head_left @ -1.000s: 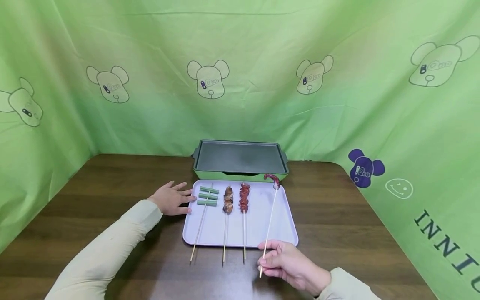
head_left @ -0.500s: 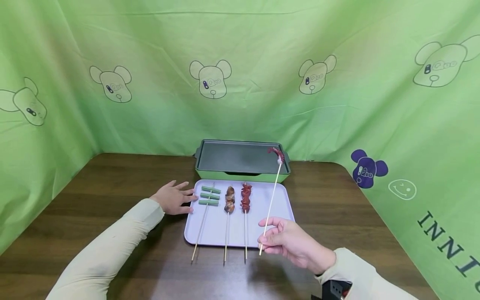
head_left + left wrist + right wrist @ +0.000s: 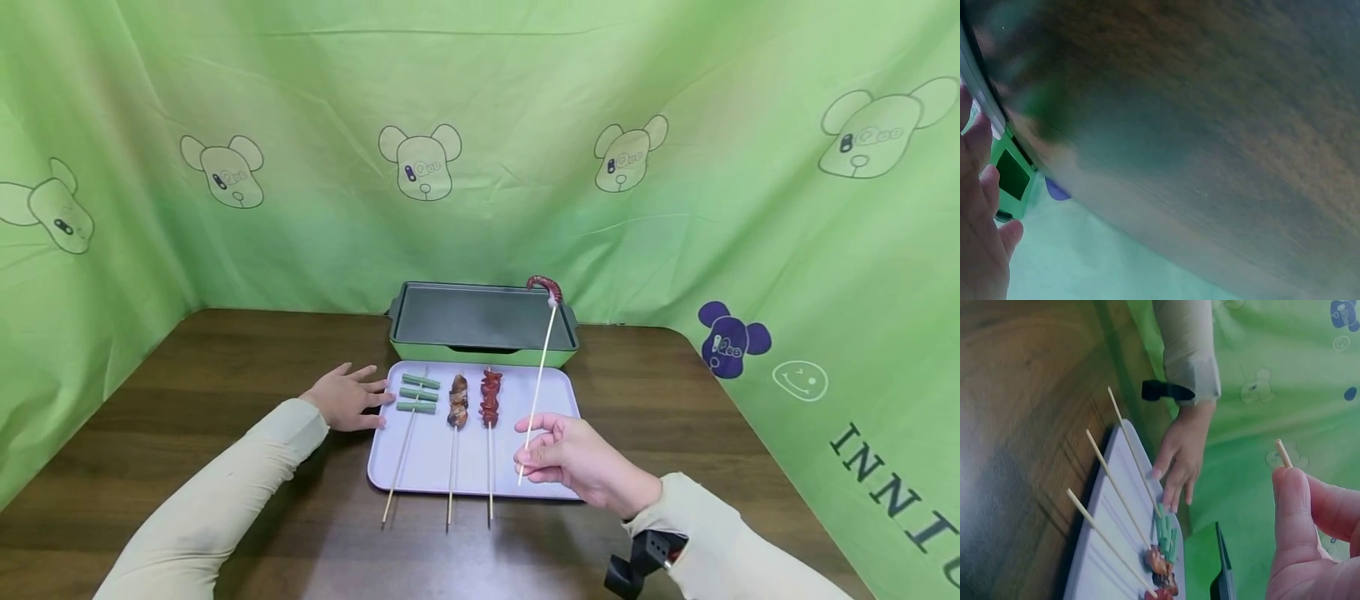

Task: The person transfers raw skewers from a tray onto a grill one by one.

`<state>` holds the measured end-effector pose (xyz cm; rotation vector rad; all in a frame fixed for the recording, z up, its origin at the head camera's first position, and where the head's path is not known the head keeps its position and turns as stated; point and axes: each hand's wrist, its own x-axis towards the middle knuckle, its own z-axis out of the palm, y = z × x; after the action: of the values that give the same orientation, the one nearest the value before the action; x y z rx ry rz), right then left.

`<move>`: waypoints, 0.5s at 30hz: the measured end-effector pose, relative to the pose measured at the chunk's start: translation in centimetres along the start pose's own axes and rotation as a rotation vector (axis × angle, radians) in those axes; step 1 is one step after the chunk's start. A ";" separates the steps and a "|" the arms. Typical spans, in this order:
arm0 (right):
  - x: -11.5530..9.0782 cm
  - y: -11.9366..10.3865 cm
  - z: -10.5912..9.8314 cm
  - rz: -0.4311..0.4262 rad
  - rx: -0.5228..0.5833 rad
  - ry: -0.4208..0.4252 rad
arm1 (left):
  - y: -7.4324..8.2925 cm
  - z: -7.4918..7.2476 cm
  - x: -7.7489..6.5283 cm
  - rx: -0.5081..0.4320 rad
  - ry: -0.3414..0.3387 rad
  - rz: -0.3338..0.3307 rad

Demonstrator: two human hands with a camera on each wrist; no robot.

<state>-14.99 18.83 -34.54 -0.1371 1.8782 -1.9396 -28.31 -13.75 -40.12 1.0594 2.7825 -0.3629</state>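
Note:
Between thumb and fingers my right hand (image 3: pixel 581 458) pinches the lower end of a wooden skewer (image 3: pixel 538 387) tipped with a dark red, curled shrimp-like piece (image 3: pixel 546 288). That piece is raised and appears over the right part of the dark grill plate (image 3: pixel 480 312). My left hand (image 3: pixel 343 400) has its fingers spread, the tips at the left rim of a pale lilac tray (image 3: pixel 536 467). On this tray lie a skewer of green stalk pieces (image 3: pixel 417 394), one of browned chunks (image 3: pixel 457 404) and one of red meat-like pieces (image 3: pixel 490 398), their stick ends jutting over the front rim.
Behind the tray stands the grill's green base (image 3: pixel 420 350), touching or nearly touching it. A brown wooden table (image 3: pixel 675 408) lies under everything. Green printed curtain (image 3: pixel 510 225) hangs close at the back and sides. A black device (image 3: pixel 645 558) is strapped to my right wrist.
My right hand has lifted the skewer and moved it forward, taking its curled red tip from over the tray's far rim to over the grill plate. The left hand keeps its place.

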 end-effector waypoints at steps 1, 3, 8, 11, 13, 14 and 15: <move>0.2 0.0 -0.1 0.000 -0.003 0.000 | 0.0 0.1 0.0 0.002 -0.003 -0.002; 0.5 0.0 -0.4 0.001 -0.007 -0.003 | -0.1 0.1 0.1 0.007 -0.007 -0.006; 1.7 0.2 -1.3 0.012 -0.008 -0.008 | -0.2 0.3 0.1 0.011 0.003 -0.001; 2.5 0.2 -1.9 0.028 -0.005 -0.015 | -0.2 0.4 0.1 0.005 0.016 0.004; 3.0 0.2 -2.1 0.039 -0.010 -0.019 | -0.2 0.4 0.1 0.003 0.017 0.004; 3.2 0.1 -2.2 0.045 -0.014 -0.020 | -0.2 0.4 0.1 0.001 0.018 0.004; 3.4 0.1 -2.3 0.051 -0.015 -0.018 | -0.2 0.3 0.1 0.002 0.018 0.004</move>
<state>-18.92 19.71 -35.56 -0.1103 1.8671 -1.8844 -28.45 -13.92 -40.43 1.0732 2.7961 -0.3573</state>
